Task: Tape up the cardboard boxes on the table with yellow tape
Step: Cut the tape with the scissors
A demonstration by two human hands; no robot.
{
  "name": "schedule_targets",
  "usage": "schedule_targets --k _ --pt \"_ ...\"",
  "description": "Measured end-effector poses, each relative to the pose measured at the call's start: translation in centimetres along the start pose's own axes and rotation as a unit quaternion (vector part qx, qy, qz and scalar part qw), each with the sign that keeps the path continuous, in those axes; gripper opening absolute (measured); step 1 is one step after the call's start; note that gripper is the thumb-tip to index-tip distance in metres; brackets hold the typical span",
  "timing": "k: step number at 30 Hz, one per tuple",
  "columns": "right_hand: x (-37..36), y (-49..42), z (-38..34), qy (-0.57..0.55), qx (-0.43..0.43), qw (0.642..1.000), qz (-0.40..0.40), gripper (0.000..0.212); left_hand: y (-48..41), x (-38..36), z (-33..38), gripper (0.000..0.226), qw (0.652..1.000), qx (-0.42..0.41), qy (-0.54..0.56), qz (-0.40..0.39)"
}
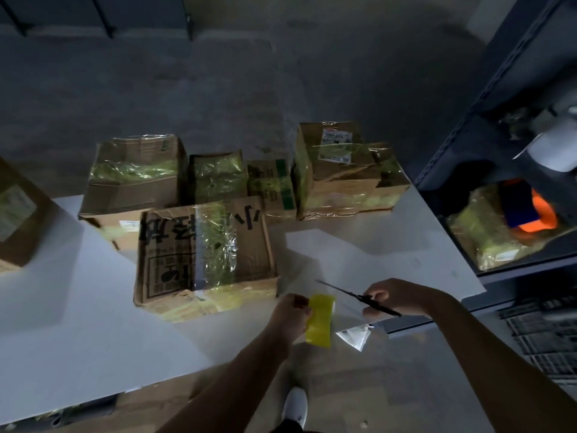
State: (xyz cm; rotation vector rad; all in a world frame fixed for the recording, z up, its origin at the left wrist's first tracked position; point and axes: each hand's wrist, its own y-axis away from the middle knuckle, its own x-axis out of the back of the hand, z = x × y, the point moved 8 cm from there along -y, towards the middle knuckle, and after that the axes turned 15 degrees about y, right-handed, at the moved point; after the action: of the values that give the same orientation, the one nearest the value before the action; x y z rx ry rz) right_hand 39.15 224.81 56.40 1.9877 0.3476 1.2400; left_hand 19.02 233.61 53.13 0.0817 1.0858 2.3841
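Yellow tape roll (320, 320) gripped by left fingers (296, 306), scissors (363, 297) by right fingers (376, 293), taped boxes (206, 254) behind.

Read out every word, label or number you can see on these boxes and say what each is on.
"小", big black print, upside down, on the nearest box; the rest of that row is part hidden by tape and unclear.
Small print lower on that box: too blurred.
White labels on the far right box: too small.
Label on the left-edge box: blurred.
Print on the green-striped box: unreadable.
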Motion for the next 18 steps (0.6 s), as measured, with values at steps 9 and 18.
schedule_targets --k 9,18 --pt "-1.5 -3.4 1.9 -0.029 -0.143 0.97 0.196 0.045 -4.4 -2.4 -1.3 0.029 0.964 0.033 0.261 0.038" --pt "-0.5 -4.2 0.6 -0.049 -0.152 0.959 0.236 0.045 -6.2 -1.3 0.0 0.043 0.987 -0.014 0.11 0.114"
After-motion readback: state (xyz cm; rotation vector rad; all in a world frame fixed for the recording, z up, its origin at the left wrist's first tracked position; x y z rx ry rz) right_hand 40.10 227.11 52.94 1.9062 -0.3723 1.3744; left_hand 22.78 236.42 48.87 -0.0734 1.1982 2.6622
